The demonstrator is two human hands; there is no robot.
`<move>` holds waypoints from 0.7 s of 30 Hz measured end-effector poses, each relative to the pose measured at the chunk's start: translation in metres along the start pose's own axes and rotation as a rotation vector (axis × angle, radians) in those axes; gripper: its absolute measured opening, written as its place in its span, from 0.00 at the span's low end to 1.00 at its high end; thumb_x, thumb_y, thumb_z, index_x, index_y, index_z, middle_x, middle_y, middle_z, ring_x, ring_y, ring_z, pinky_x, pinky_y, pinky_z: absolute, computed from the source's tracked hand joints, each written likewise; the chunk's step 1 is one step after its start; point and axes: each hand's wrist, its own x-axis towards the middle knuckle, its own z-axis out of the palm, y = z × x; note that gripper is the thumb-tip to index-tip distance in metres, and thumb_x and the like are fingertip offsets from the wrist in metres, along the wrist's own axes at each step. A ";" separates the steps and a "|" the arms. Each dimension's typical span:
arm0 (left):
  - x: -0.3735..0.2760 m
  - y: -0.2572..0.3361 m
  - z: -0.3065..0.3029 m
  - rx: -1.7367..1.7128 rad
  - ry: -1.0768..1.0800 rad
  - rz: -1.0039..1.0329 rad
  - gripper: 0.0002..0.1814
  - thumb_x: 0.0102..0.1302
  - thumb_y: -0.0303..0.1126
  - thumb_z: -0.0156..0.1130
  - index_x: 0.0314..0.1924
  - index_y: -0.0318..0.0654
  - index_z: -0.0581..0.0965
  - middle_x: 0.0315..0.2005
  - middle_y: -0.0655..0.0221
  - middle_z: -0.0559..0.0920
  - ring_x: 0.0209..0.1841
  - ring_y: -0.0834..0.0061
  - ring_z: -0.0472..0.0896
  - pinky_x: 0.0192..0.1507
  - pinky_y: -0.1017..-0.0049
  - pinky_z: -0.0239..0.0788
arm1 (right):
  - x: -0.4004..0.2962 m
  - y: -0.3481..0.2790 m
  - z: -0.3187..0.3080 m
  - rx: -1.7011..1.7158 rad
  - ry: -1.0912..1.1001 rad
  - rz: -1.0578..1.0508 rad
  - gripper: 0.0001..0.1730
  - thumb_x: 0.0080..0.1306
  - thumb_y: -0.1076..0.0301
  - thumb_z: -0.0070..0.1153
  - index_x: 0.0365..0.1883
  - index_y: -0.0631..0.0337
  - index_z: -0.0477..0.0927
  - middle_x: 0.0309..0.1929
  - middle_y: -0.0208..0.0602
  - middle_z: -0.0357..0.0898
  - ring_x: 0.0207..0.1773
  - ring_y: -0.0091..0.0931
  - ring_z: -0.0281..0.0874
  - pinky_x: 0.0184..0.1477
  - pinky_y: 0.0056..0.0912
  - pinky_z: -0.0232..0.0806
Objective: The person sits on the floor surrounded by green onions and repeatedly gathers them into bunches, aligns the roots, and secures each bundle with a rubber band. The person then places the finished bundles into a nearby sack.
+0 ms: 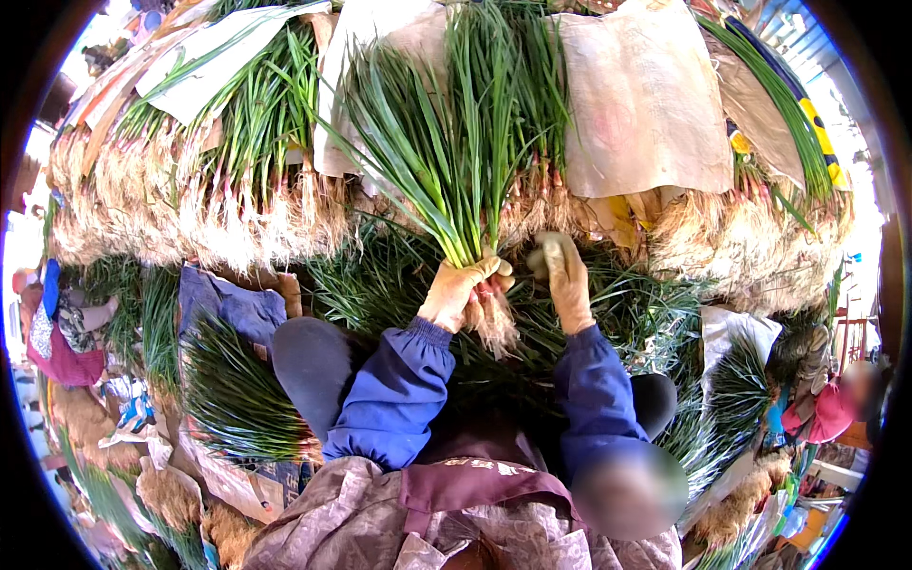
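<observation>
My left hand [459, 288] grips a bunch of young garlic plants [456, 206] just above their roots. Their long flat green leaves fan upward, and the pinkish stem bases and pale roots [493, 320] hang below my fingers. My right hand [563, 278], a little blurred, is raised to the right of the bunch, apart from it. Nothing shows between its fingers. Both hands have pale coverings on the fingers. Behind the bunch, more garlic plants [531, 121] lie in a long stacked row, roots toward me. Loose green leaves [385, 285] cover the area below my hands.
Pale cloth sheets [641, 100] lie over parts of the row. Left of my knee [313, 370] rests another green bundle [239, 392], near a blue cloth [231, 303]. A white sheet [741, 324] and a further bundle [741, 385] are at right. Other people [826, 410] sit at both sides.
</observation>
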 end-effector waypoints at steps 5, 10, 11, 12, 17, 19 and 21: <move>-0.014 -0.003 -0.027 0.334 -0.029 0.062 0.09 0.60 0.29 0.66 0.40 0.36 0.77 0.30 0.65 0.83 0.28 0.73 0.81 0.30 0.75 0.76 | 0.021 -0.007 0.036 -0.802 -0.262 -0.324 0.21 0.67 0.48 0.51 0.38 0.58 0.78 0.32 0.43 0.82 0.34 0.35 0.82 0.37 0.38 0.74; -0.037 0.012 -0.003 0.174 0.022 0.092 0.04 0.64 0.24 0.61 0.38 0.36 0.76 0.26 0.66 0.81 0.24 0.78 0.78 0.26 0.80 0.71 | 0.046 0.019 0.034 -1.066 0.208 -0.038 0.21 0.69 0.52 0.46 0.24 0.57 0.78 0.18 0.38 0.78 0.22 0.31 0.78 0.28 0.40 0.71; -0.041 0.018 0.005 0.146 -0.014 0.133 0.04 0.64 0.25 0.61 0.38 0.37 0.76 0.27 0.66 0.81 0.23 0.79 0.77 0.27 0.81 0.71 | 0.058 0.052 0.010 -1.160 0.163 -0.208 0.22 0.70 0.51 0.45 0.26 0.57 0.81 0.19 0.33 0.79 0.22 0.23 0.77 0.29 0.33 0.72; -0.037 0.022 0.002 0.164 -0.017 0.184 0.04 0.64 0.25 0.61 0.39 0.37 0.76 0.27 0.67 0.81 0.24 0.79 0.77 0.27 0.81 0.70 | 0.063 0.053 0.012 -0.971 -0.386 0.152 0.22 0.70 0.50 0.45 0.30 0.57 0.82 0.19 0.33 0.80 0.22 0.23 0.77 0.30 0.32 0.72; 0.000 0.025 -0.037 -0.074 0.065 0.140 0.09 0.65 0.27 0.57 0.46 0.36 0.75 0.25 0.73 0.76 0.27 0.79 0.74 0.34 0.76 0.69 | 0.111 0.053 -0.004 -0.865 -0.110 0.063 0.20 0.67 0.50 0.50 0.44 0.57 0.81 0.29 0.36 0.83 0.30 0.24 0.80 0.36 0.29 0.72; 0.002 0.022 -0.035 -0.238 -0.056 0.052 0.14 0.65 0.28 0.58 0.51 0.34 0.73 0.24 0.75 0.72 0.30 0.76 0.73 0.37 0.72 0.70 | 0.124 -0.005 -0.004 -0.946 0.237 0.106 0.18 0.66 0.53 0.54 0.47 0.55 0.80 0.35 0.40 0.83 0.37 0.26 0.80 0.39 0.31 0.72; 0.001 0.016 -0.026 -0.178 0.040 0.004 0.12 0.66 0.30 0.58 0.48 0.36 0.73 0.24 0.75 0.71 0.30 0.75 0.73 0.38 0.71 0.70 | 0.153 0.021 -0.016 -1.160 0.066 -0.001 0.19 0.64 0.53 0.57 0.49 0.53 0.78 0.37 0.45 0.82 0.42 0.31 0.80 0.42 0.37 0.71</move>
